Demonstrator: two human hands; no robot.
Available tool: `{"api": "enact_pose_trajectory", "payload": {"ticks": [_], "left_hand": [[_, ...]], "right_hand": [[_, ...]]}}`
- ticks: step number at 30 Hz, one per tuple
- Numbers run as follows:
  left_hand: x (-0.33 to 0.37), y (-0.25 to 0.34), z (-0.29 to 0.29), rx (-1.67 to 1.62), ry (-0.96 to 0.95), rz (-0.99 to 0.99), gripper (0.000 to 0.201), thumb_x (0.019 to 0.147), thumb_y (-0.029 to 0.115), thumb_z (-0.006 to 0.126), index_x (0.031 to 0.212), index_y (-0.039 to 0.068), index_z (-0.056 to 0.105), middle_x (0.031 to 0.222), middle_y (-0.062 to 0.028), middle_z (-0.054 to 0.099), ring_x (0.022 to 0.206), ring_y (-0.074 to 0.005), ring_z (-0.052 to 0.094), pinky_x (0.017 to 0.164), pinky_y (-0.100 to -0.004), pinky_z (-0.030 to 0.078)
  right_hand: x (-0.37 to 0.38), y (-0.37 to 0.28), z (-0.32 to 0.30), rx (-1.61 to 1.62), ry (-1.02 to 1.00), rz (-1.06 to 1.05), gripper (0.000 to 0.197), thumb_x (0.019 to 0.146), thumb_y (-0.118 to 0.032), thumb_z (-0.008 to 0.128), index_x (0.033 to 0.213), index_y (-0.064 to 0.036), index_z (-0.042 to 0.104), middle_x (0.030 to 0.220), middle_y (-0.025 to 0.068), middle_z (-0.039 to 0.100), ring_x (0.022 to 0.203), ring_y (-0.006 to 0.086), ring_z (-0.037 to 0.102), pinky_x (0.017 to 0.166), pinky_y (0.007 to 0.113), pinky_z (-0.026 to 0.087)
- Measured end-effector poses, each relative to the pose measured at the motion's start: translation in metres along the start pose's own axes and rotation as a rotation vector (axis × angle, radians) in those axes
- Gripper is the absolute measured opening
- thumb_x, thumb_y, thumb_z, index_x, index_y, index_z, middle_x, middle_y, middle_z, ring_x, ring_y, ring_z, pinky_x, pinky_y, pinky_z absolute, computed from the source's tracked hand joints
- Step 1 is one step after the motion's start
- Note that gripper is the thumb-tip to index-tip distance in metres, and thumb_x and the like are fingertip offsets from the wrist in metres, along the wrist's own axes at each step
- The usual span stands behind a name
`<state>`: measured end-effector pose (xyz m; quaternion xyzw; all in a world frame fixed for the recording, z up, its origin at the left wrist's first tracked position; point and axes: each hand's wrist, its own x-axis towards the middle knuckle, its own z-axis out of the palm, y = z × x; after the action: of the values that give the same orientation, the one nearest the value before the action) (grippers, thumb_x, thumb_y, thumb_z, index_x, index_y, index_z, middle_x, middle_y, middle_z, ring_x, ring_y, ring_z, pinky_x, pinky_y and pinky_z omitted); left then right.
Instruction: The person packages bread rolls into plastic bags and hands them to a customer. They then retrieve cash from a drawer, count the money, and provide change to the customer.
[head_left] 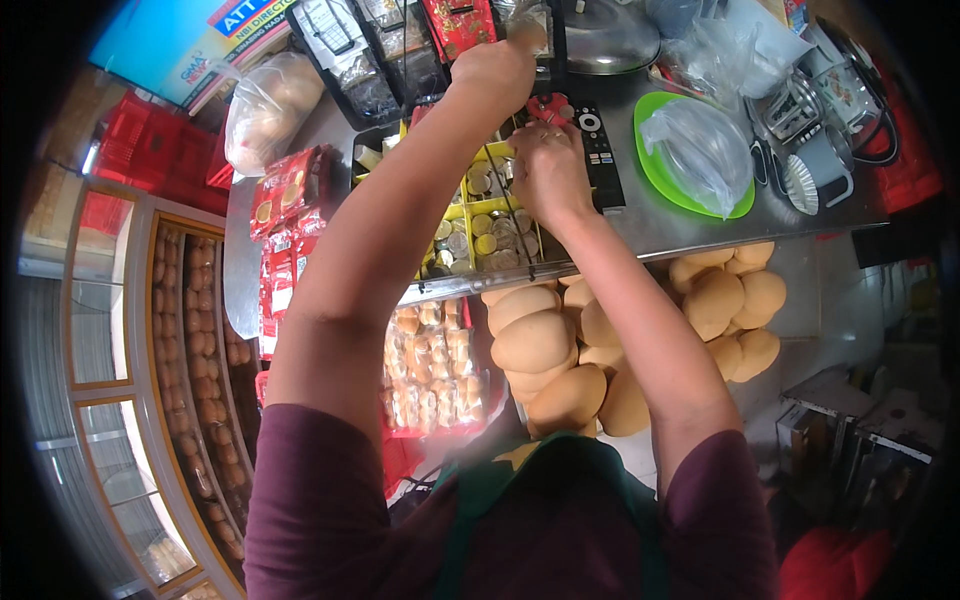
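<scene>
Now both arms stretch over the steel worktop (660,225) toward the yellow coin tray (480,225): the left hand (492,75) sits beyond the tray's far end, curled shut, though what it grips cannot be told. The right hand (548,172) hovers at the tray's right edge, fingers bent down over the coins, just left of the black remote (600,152). Further right of the tray lies a green plate (660,165), and round buns (535,340) pile up below its near side.
</scene>
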<state>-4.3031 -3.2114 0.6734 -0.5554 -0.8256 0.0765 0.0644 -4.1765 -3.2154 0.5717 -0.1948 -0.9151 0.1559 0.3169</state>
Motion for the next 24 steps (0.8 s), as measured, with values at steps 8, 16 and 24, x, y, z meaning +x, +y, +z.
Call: {"api": "enact_pose_trajectory", "payload": {"ticks": [8,16,24], "left_hand": [[-0.011,0.007,0.026,-0.055,0.059,-0.045,0.021,0.082,0.009,0.058,0.099,0.000,0.066,0.094,-0.0197,0.070,0.090,-0.0357,0.069,0.075,-0.0434,0.057],[-0.087,-0.043,-0.045,-0.279,0.853,-0.109,0.010,0.082,0.007,0.057,0.088,0.005,0.065,0.080,-0.0154,0.068,0.076,-0.0328,0.068,0.068,-0.0399,0.053],[-0.062,-0.113,0.064,-1.248,0.213,-0.101,0.021,0.079,0.011,0.072,0.100,0.007,0.072,0.080,-0.0024,0.068,0.073,-0.0070,0.059,0.068,-0.0247,0.048]], "right_hand": [[0.003,0.008,0.008,0.057,0.292,0.017,0.031,0.070,0.006,0.057,0.100,-0.0015,0.053,0.099,0.0190,0.062,0.102,0.0411,0.054,0.093,0.048,0.041],[0.003,-0.001,-0.002,-0.158,0.106,-0.014,0.061,0.079,-0.001,0.054,0.135,-0.0255,0.049,0.136,0.0168,0.047,0.125,0.0389,0.043,0.101,0.049,0.037],[0.004,-0.001,0.009,-0.189,0.015,0.026,0.043,0.083,-0.013,0.052,0.127,-0.0092,0.056,0.132,0.0100,0.055,0.122,0.0326,0.048,0.105,0.048,0.029]]}}
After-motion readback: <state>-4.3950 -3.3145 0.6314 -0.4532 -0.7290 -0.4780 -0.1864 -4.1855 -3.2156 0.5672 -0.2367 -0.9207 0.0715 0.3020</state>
